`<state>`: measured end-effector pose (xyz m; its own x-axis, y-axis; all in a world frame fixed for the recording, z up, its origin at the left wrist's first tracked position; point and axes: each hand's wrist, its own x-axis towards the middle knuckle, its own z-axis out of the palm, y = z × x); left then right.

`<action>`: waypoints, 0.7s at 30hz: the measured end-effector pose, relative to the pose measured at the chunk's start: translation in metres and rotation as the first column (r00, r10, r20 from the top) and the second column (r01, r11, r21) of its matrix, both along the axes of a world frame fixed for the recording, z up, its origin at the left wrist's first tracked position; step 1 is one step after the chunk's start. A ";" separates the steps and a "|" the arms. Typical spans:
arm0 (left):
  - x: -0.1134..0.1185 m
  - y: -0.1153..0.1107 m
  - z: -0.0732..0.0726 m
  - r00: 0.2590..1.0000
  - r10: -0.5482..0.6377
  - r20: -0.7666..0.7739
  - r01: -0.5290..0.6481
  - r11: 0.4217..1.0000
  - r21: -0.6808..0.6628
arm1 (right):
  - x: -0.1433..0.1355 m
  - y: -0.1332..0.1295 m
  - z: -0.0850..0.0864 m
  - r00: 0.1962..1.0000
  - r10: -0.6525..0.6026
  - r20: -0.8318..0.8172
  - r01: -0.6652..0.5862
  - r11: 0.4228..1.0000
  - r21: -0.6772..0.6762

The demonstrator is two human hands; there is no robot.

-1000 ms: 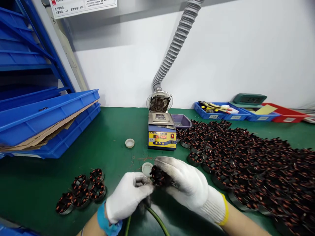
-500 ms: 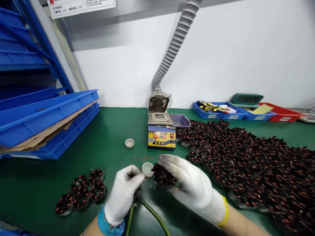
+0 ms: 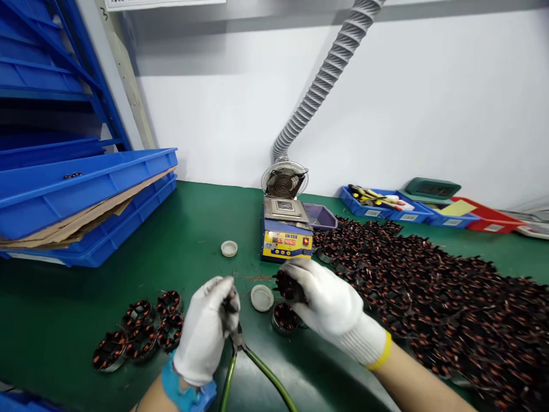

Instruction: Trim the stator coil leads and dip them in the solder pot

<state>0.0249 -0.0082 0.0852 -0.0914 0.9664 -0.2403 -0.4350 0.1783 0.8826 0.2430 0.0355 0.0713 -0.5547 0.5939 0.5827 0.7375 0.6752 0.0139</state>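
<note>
**Held ring over the bench, pliers close under the left fingers**

The right hand (image 3: 328,297) grips a coil ring (image 3: 290,288) from its right side, fingers bent around it and thumb below. The ring is tilted, its left side left uncovered, probably so the prongs there stay reachable. It is above the table (image 3: 197,223), near a second ring (image 3: 283,318) and a shallow white dish (image 3: 262,298).

The left hand (image 3: 205,329) has its fingers curled in, thumb beside forefinger; whether they pinch anything, I cannot tell. Just below them sits the head of the pliers (image 3: 239,340), green handles spread toward the wearer — a handy angle for grasping.

Five rings (image 3: 141,342) stand grouped at left, well apart from the big pile (image 3: 429,286) at right — seemingly to keep two lots separate.
</note>
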 end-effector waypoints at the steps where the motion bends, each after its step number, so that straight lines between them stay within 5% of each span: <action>1: -0.002 0.002 0.001 0.996 0.062 0.060 -0.062 0.998 0.001 | -0.002 0.006 0.003 0.994 -0.027 0.107 0.034 0.997 -0.072; 4: -0.002 0.006 0.000 0.981 0.119 0.153 -0.122 0.992 0.012 | -0.018 0.022 0.017 0.886 -0.060 0.460 0.192 0.950 -0.245; 8: 0.002 0.006 -0.004 0.984 0.126 0.129 -0.131 0.991 0.030 | -0.049 0.030 0.032 0.723 -0.053 0.689 0.311 0.915 -0.256; 14: 0.003 0.003 0.001 0.983 0.121 0.136 -0.127 0.991 0.036 | -0.068 0.031 0.021 0.664 -0.014 0.748 0.305 0.918 -0.254; 21: 0.000 0.003 0.009 0.978 0.127 0.168 -0.136 0.990 0.041 | -0.080 0.034 0.012 0.719 0.003 0.695 0.248 0.933 -0.261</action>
<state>0.0251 -0.0056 0.0941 -0.1816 0.9601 -0.2126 -0.5918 0.0660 0.8034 0.1631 0.0693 0.0830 -0.6295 0.7625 -0.1494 0.6893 0.6368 0.3455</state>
